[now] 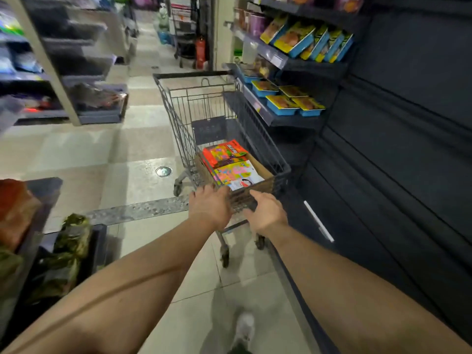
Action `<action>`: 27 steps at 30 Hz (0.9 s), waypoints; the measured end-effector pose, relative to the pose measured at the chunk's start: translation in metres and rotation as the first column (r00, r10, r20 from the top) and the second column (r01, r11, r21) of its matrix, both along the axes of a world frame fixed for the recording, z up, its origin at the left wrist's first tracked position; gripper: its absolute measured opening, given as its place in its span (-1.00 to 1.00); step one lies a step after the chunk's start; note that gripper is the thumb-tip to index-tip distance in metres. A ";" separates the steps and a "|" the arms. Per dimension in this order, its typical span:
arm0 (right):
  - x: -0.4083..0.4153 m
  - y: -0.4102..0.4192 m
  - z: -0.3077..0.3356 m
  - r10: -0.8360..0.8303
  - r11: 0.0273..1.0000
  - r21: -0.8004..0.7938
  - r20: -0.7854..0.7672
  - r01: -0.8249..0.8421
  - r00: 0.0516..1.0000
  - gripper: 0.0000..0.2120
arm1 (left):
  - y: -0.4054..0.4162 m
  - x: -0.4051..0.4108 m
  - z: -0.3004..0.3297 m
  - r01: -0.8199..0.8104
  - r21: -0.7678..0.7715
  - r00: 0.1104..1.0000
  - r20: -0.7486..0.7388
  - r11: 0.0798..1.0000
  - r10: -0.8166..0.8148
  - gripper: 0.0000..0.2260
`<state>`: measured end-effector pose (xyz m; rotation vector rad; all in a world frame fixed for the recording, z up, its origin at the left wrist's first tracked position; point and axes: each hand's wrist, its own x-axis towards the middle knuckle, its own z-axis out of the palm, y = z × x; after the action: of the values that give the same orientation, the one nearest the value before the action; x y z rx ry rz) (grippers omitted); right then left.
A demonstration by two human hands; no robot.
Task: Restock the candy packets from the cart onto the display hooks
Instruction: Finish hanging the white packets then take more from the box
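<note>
Both arms reach forward to the near end of a grey wire cart (204,108) standing in a shop aisle. The left hand (210,206) lies over the cart's near rim with its fingers (221,193) curled down over the wire edge, gripping it. The right hand (267,213) is at the same rim, just right of the left one, its thumb stretched toward the wire; whether its fingers hold the cart cannot be told, as they are hidden behind the hand.

The candy packets (231,164) lie inside the cart's basket toward its near end, in a brown cardboard box (263,167): an orange-red packet on the far side and a yellow-pink one nearer, overlapping.

To the right of the cart a dark shelf unit (293,118) carries blue and yellow boxes (293,104) on 2 levels. A tiled floor (89,154) runs to the far end, where a red fire extinguisher (200,52) stands.
</note>
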<state>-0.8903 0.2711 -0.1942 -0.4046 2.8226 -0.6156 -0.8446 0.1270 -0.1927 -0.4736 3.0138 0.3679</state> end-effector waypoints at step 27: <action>-0.397 -0.059 -0.065 -0.172 0.984 0.086 0.175 0.159 0.969 -0.45 | -0.106 -0.411 -0.087 0.145 0.046 0.943 0.296 0.988 -0.152 -0.38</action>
<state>-1.2875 0.2125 -0.2587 -0.0938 2.7104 -0.5513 -1.2559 0.0213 -0.2800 -0.2681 2.7253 0.2907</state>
